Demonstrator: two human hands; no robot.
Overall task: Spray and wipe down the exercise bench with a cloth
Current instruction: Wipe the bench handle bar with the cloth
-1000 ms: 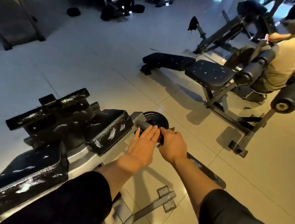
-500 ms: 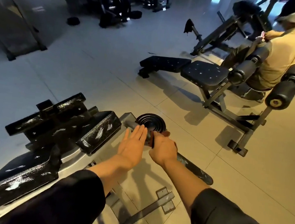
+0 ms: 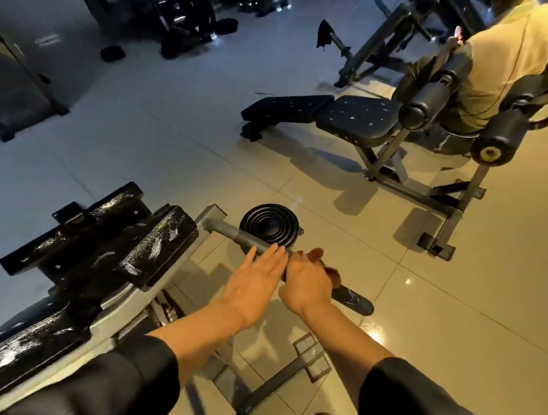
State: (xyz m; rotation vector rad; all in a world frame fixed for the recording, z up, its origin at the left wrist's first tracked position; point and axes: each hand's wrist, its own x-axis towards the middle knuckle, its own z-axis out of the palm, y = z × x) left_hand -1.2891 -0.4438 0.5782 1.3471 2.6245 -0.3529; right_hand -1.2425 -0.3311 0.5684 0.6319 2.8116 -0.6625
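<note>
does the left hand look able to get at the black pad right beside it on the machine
Probably yes. The left hand lies flat on the grey handle bar, and the wet black pad sits just to its left with nothing visible between them. The right hand works on the other side.

left hand [image 3: 258, 279]: reaching out flat, fingers straight, fingertips lying on the bar [image 3: 248, 237]
right hand [image 3: 308, 285]: curling round the bar just at 3 o'clock of the left hand, pressing a brownish cloth [image 3: 325, 270] on it
bench [image 3: 94, 254]: sitting at 9 o'clock of the hands, black pads glistening with wet streaks
plate [image 3: 270, 224]: lying on the floor at 12 o'clock of the hands
second bench [image 3: 355, 120]: standing at 1 o'clock
person [image 3: 497, 62]: sitting at 2 o'clock, wearing a yellow shirt
</note>
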